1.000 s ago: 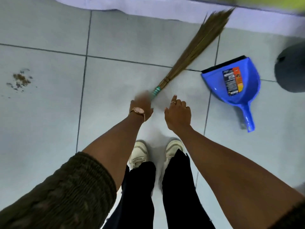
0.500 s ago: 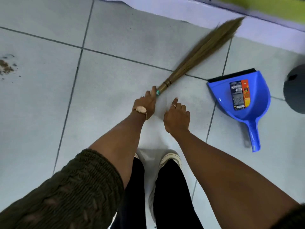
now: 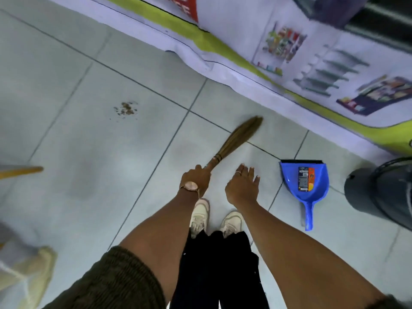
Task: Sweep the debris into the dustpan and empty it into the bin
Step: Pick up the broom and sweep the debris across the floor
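Observation:
My left hand, with a watch on the wrist, is shut on the handle end of a brown grass broom; its bristles point up and right over the tiled floor. My right hand hovers beside it, fingers spread, holding nothing. A small pile of brown debris lies on the floor to the upper left, well apart from the broom. A blue dustpan lies flat to the right, handle toward me. The dark grey bin stands at the right edge, just past the dustpan.
A printed banner with a green border lies along the floor at the top right. A wooden stick pokes in from the left edge. A pale sack-like object sits at the lower left. My shoes stand between my arms.
The view has lifted and swung, so the debris now sits further right and the banner shows. The broom has lifted and looks shorter. My right hand's fingers have spread wider.

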`<state>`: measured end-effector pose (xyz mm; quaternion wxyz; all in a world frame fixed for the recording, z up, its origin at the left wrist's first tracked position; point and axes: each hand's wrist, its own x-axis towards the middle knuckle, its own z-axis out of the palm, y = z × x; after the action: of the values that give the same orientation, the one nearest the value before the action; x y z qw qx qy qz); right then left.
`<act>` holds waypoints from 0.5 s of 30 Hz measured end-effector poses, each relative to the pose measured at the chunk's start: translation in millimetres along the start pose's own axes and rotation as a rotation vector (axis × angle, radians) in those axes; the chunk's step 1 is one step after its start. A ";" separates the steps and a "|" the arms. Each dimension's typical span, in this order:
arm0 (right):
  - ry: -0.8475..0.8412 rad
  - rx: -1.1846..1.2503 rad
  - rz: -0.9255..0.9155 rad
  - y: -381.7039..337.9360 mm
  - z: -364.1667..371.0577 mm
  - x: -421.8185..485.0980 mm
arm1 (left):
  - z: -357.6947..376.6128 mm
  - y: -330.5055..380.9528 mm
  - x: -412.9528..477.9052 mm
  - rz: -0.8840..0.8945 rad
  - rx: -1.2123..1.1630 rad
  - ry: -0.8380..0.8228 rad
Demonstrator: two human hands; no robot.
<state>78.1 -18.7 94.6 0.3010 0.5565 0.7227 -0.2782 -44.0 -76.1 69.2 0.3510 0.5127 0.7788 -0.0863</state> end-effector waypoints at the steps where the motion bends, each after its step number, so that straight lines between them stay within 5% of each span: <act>1: 0.004 -0.010 -0.029 -11.9 -9.7 -14.1 | -10.5 -4.3 -13.5 -0.031 -0.020 -0.006; 9: 0.022 -0.091 -0.246 -131.2 -48.3 -66.9 | -90.4 -90.6 -70.3 -0.289 -0.127 -0.005; 15: 0.106 -0.186 -0.299 -195.4 -24.2 -53.9 | -77.4 -169.5 -71.4 -0.266 -0.127 -0.001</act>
<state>-104.1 -79.3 164.0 0.2679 0.4263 0.8349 -0.2224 -208.8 -168.4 133.6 0.3686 0.3816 0.8436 -0.0827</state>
